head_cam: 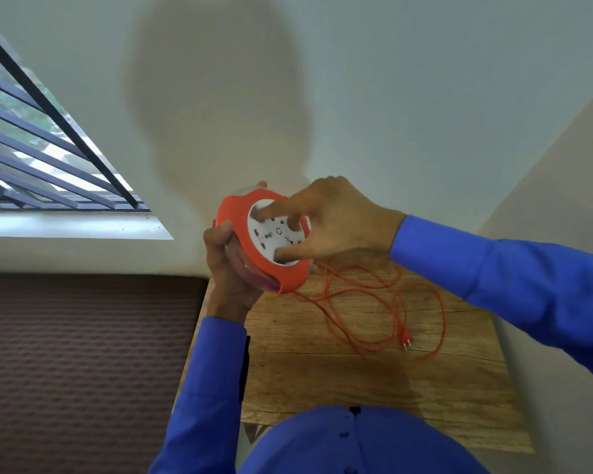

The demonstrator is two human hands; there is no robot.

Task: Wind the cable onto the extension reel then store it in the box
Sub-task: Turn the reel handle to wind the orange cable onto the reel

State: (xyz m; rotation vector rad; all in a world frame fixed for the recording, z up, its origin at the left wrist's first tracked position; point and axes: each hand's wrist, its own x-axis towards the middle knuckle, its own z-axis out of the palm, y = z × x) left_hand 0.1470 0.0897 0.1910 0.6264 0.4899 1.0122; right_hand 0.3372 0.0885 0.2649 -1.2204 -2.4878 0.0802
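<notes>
We hold the reel up in the air above the far left corner of the surface, tilted so its white socket face looks toward us and to the right. Our left hand grips the orange rim from the left and below, fingers curled tight around its edge, with a fingertip showing over the top of the reel. Our right hand is spread over the socket face, thumb and fingers pressed onto the white disc, not closed around anything we can make out. The picture is slightly blurred around both hands.

The cable runs down from the lower edge of the reel and lies on the wood-grain surface in several loose, overlapping loops to the right of the reel. Its plug rests on the surface inside the loops, pins pointing toward us. Both sleeves are blue. A barred window sits at upper left, and a dark ribbed mat lies left of the surface.
</notes>
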